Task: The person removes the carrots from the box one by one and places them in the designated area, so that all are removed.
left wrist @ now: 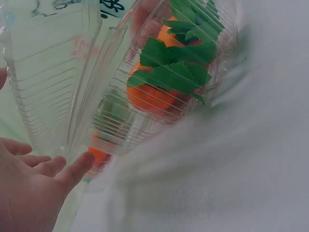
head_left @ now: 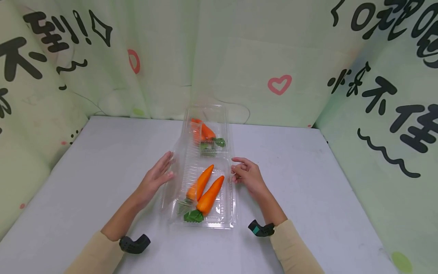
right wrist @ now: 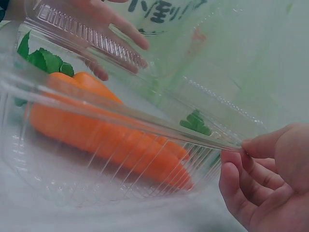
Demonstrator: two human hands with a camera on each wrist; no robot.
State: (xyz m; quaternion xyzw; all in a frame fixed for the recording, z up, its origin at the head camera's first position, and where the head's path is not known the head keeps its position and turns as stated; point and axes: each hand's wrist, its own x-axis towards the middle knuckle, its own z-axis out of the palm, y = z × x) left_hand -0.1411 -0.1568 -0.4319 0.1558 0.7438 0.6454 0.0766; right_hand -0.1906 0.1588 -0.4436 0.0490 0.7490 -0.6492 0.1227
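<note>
A clear plastic container [head_left: 219,225] lies lengthwise before me with two orange carrots [head_left: 211,196] in its near part, green leaves toward me. Along its left side the transparent lid [head_left: 171,198] stands tilted up. My left hand [head_left: 155,180] is beside that lid, fingers extended and fingertips right at the plastic. On the opposite side, my right hand [head_left: 249,177] pinches the container's rim between thumb and index finger, as the right wrist view shows. More carrots [head_left: 207,132] with leaves [head_left: 220,142] lie under clear plastic at the far end.
The white table [head_left: 291,171] extends on both sides of the container. Pale green curtains [head_left: 239,57] with black lettering and pink hearts hang at the back and both sides. A dark band [head_left: 135,244] sits on the left sleeve, another [head_left: 261,229] on the right.
</note>
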